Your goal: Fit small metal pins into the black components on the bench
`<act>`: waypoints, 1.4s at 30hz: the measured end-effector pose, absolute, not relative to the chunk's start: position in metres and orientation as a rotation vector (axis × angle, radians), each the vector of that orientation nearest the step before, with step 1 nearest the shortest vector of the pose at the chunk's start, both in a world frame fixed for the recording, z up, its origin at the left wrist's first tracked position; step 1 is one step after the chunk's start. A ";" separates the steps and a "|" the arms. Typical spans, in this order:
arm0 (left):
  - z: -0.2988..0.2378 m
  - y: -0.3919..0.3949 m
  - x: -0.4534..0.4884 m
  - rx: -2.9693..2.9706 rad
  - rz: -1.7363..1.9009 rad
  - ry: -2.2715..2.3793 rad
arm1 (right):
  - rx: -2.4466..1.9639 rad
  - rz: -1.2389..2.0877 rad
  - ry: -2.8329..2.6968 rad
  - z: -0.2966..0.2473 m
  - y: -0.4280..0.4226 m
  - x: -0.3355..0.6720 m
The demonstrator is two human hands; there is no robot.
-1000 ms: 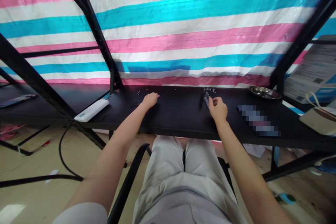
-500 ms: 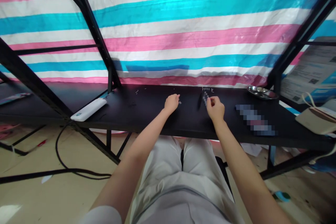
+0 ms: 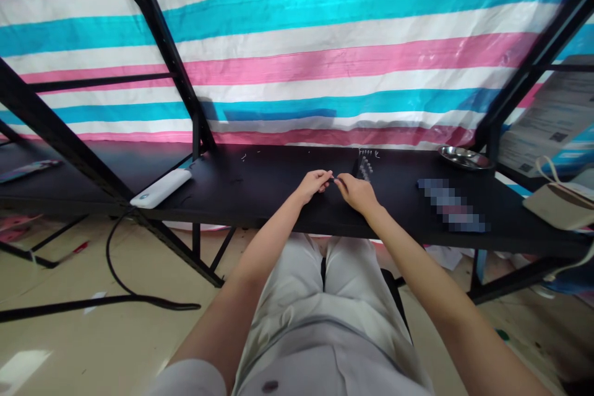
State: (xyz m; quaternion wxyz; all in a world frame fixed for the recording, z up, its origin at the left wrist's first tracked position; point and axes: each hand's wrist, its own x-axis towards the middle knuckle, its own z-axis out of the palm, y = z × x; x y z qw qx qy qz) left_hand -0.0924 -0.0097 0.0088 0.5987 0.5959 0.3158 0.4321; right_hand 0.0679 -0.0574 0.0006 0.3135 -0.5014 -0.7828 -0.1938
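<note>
Both hands meet over the black table (image 3: 260, 198), fingertips pinched close together. Between them shows a small dark piece (image 3: 331, 180), too small to name. My left hand (image 3: 314, 185) is closed at its end on the left side. My right hand (image 3: 356, 190) pinches from the right, its fingertips partly hidden. Just beyond my right hand lies a group of small greyish, rounded pieces (image 3: 365, 168) in rows. A line of tiny white pieces (image 3: 366, 152) is behind them, near the table's back edge.
A shiny metal dish (image 3: 465, 159) stands at the back right, with a blurred-out flat item (image 3: 452, 205) in front of it. To the left are a white power bank-like block (image 3: 161, 189) and black frame posts (image 3: 160, 43). A beige bag (image 3: 557, 205) sits far right.
My right hand has moved left, away from the rows of greyish pieces, to meet my left hand. My left hand has shifted slightly right. The view has tilted a little.
</note>
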 end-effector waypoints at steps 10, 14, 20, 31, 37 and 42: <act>0.011 -0.010 -0.095 1.320 0.940 0.602 | -1.326 -0.504 -2.021 -0.001 -0.056 0.072; 0.012 -0.009 -0.097 1.249 0.943 0.598 | -1.320 -0.503 -1.977 -0.001 -0.056 0.074; 0.012 -0.007 -0.098 1.202 1.004 0.625 | -1.336 -0.488 -1.927 0.002 -0.060 0.073; 0.011 -0.011 -0.096 1.285 0.924 0.603 | -1.323 -0.444 -2.099 -0.002 -0.056 0.075; 0.009 -0.005 -0.096 1.248 1.101 0.730 | -1.339 -0.432 -2.096 0.000 -0.059 0.074; 0.009 -0.005 -0.097 1.238 1.167 0.747 | -1.366 -0.434 -2.108 0.004 -0.063 0.072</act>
